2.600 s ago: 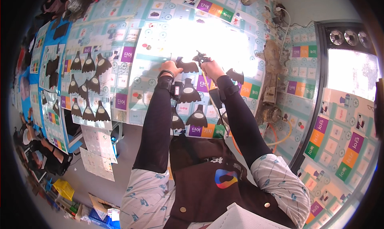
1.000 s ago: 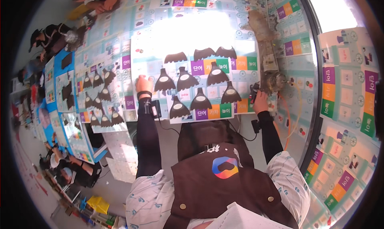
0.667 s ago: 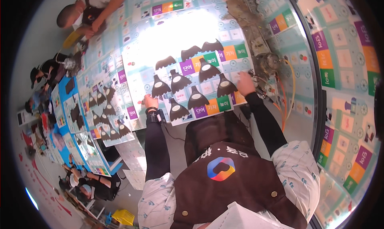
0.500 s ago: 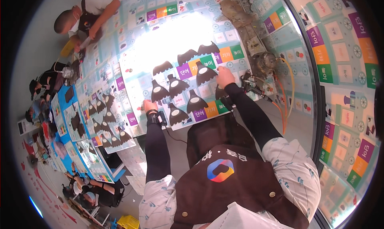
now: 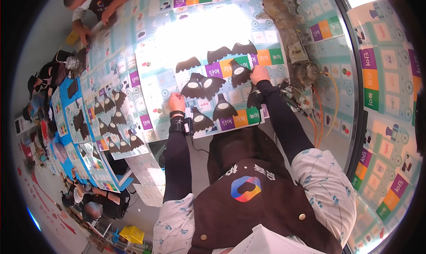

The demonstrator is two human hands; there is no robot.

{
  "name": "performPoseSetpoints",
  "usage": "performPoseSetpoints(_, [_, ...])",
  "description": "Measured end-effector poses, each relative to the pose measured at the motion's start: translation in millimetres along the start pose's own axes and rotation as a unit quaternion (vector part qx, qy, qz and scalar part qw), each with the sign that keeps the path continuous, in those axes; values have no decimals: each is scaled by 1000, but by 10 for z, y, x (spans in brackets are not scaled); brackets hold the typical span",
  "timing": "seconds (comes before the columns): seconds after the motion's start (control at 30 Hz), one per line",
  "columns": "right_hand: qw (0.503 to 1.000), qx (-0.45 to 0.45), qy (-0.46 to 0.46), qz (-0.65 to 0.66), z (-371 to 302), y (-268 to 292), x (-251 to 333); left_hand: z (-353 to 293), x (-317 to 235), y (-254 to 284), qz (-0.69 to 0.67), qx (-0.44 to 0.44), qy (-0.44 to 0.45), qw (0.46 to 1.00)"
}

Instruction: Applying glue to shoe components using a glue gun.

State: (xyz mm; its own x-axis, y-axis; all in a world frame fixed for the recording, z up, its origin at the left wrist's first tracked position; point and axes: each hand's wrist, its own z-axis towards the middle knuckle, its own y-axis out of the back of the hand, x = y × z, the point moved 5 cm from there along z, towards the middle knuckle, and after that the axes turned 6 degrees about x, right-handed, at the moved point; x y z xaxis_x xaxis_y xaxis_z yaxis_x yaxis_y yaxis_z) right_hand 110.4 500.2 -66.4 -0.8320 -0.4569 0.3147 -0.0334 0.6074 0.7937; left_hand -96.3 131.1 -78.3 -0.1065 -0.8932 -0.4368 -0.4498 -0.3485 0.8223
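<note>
Several dark fan-shaped pieces with scalloped edges lie on a printed sheet [image 5: 275, 72] in front of me; many bear a white oval. At the left, the closed fingers of my left hand [image 5: 176, 102] are at the lower corner of a dark fan-shaped piece [image 5: 192, 86], which touches the neighbouring fan piece [image 5: 212, 86]. My right hand [image 5: 260, 74] has its fingers curled at the right edge of another fan piece [image 5: 240, 72]. Below lie two more, a left fan piece [image 5: 202, 120] and a middle fan piece [image 5: 224, 107]. Partly behind my right wrist is another fan piece [image 5: 254, 98].
Three plain dark pieces, one a curved dark strip [image 5: 187, 64], lie farther back. On the left, a second sheet [image 5: 146, 122] carries more fan pieces. A metal fixture with hoses [image 5: 306, 72] stands at the right. Across the table a person [image 5: 100, 5] works.
My left hand has moved away from me, and the left fan piece has shifted right against its neighbour. My right hand stays by the same piece. The whole view has shifted slightly.
</note>
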Motion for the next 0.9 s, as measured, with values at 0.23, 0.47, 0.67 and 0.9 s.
performPoseSetpoints(0.23, [986, 11, 69, 149, 112, 74, -129, -5, 31, -117, -54, 5, 20, 998])
performPoseSetpoints(0.47, [972, -87, 123, 180, -258, 130, -556, -470, 501, 118, -14, -48, 59, 997])
performPoseSetpoints(0.67, [997, 31, 37, 63, -859, -194, -838, -1576, 641, -197, 36, 38, 146, 988])
performPoseSetpoints(0.9, [991, 14, 103, 84, -1110, -293, -685, -1927, 403, -343, -17, 10, 120, 993])
